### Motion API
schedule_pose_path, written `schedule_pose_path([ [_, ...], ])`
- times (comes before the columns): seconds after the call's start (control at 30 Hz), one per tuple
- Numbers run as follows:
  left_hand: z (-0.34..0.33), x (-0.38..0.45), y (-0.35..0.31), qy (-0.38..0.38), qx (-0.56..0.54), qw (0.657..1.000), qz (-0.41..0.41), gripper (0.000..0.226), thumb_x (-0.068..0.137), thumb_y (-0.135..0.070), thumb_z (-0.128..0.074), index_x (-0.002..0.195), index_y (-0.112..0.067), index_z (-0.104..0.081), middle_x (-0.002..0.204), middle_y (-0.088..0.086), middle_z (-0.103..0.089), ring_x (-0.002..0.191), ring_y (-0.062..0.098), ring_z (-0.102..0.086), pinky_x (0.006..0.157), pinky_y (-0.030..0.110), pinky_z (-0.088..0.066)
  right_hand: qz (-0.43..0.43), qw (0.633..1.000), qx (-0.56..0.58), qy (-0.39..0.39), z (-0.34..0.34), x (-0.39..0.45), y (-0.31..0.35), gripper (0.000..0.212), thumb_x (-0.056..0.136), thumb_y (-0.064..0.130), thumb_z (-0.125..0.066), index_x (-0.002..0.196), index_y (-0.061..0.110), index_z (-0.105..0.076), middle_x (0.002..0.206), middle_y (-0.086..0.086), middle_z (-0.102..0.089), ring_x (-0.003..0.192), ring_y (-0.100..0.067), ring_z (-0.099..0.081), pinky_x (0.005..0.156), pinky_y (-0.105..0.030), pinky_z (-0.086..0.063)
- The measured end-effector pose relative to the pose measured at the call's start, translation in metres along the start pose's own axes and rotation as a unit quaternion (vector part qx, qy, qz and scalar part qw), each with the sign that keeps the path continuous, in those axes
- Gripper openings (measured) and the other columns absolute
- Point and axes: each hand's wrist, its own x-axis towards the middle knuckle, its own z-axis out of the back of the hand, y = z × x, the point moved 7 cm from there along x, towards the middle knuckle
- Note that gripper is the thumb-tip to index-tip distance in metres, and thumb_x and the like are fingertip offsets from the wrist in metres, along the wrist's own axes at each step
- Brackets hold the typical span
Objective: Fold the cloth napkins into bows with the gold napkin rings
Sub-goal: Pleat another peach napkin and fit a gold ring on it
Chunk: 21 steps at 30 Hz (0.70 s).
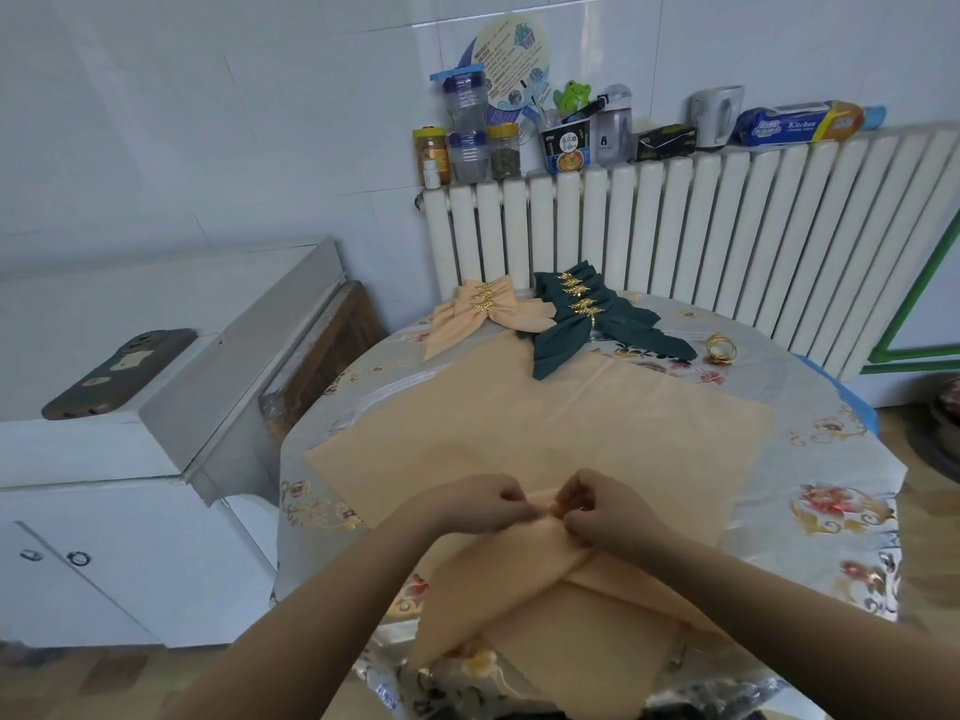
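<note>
A peach napkin (524,579) lies bunched at the table's near edge, its gathered tip pinched between both hands. My left hand (467,504) pinches the tip from the left. My right hand (605,514) grips it from the right, with a glint of a gold ring (583,508) between the fingers. Flat peach napkins (571,423) are spread in the middle of the table. Finished peach bows (483,309) and dark green bows (582,314) with gold rings lie at the far edge. A loose gold napkin ring (721,348) sits at the far right.
The table wears a floral tablecloth (831,511). A white radiator (675,220) behind it carries jars, bottles, a kettle and a kitchen-wrap roll. A white cabinet (130,459) with a phone (119,374) on top stands to the left.
</note>
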Motion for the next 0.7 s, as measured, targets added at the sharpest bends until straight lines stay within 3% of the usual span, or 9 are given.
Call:
schedule_pose_path([
  [0.13,-0.01,0.008,-0.007,-0.092,0.092,0.991,0.035,0.037,0.09,-0.043,-0.055,0.106,-0.01,-0.058,0.108,0.009,-0.061,0.094,0.023,-0.054,0.073,0.031,-0.037,0.025,0.998,0.014,0.047,0.006,0.003,0.004,0.02,0.082,0.003,-0.056,0.092,0.017,-0.065,0.088,-0.004,-0.068,0.067,-0.012,-0.06,0.063,-0.023,-0.053],
  [0.2,-0.011,0.01,-0.012,-0.132,0.133,0.982,0.033,0.032,0.092,-0.037,-0.053,0.105,-0.008,-0.059,0.111,0.012,-0.061,0.102,0.027,-0.055,0.075,0.03,-0.038,0.064,0.995,-0.072,0.012,0.013,0.01,0.005,0.021,0.087,0.01,-0.055,0.1,0.021,-0.067,0.091,0.004,-0.061,0.082,-0.012,-0.059,0.074,-0.021,-0.045],
  [0.3,-0.008,0.007,-0.014,-0.145,0.145,0.978,0.025,0.029,0.093,-0.032,-0.052,0.106,-0.008,-0.061,0.111,0.012,-0.062,0.103,0.028,-0.056,0.076,0.029,-0.039,0.131,0.966,-0.219,-0.027,0.016,0.018,0.006,0.021,0.091,0.026,-0.052,0.106,0.028,-0.067,0.113,0.005,-0.052,0.106,-0.016,-0.048,0.088,-0.024,-0.037],
  [0.43,0.0,0.0,-0.005,-0.122,0.126,0.984,0.014,0.026,0.092,-0.027,-0.053,0.103,-0.006,-0.062,0.111,0.013,-0.059,0.101,0.027,-0.054,0.075,0.028,-0.037,0.124,0.962,-0.241,-0.008,0.008,0.028,0.002,0.023,0.089,0.04,-0.054,0.108,0.031,-0.064,0.126,0.006,-0.048,0.114,-0.019,-0.04,0.096,-0.031,-0.032],
  [0.6,-0.006,0.001,-0.003,-0.157,0.126,0.98,-0.001,0.019,0.092,-0.019,-0.05,0.103,-0.004,-0.055,0.117,0.014,-0.048,0.103,0.029,-0.051,0.083,0.029,-0.036,0.155,0.945,-0.28,-0.073,-0.006,0.023,-0.01,0.029,0.091,0.047,-0.045,0.111,0.032,-0.059,0.122,0.008,-0.05,0.114,-0.02,-0.041,0.093,-0.033,-0.028],
  [0.7,-0.017,0.0,-0.005,-0.234,0.11,0.965,-0.036,0.034,0.09,-0.004,-0.045,0.124,-0.006,-0.046,0.124,0.013,-0.043,0.113,0.029,-0.047,0.095,0.034,-0.038,0.195,0.927,-0.264,-0.181,0.001,0.01,-0.007,0.031,0.079,0.046,-0.044,0.098,0.03,-0.063,0.104,0.001,-0.058,0.091,-0.024,-0.056,0.077,-0.036,-0.042],
])
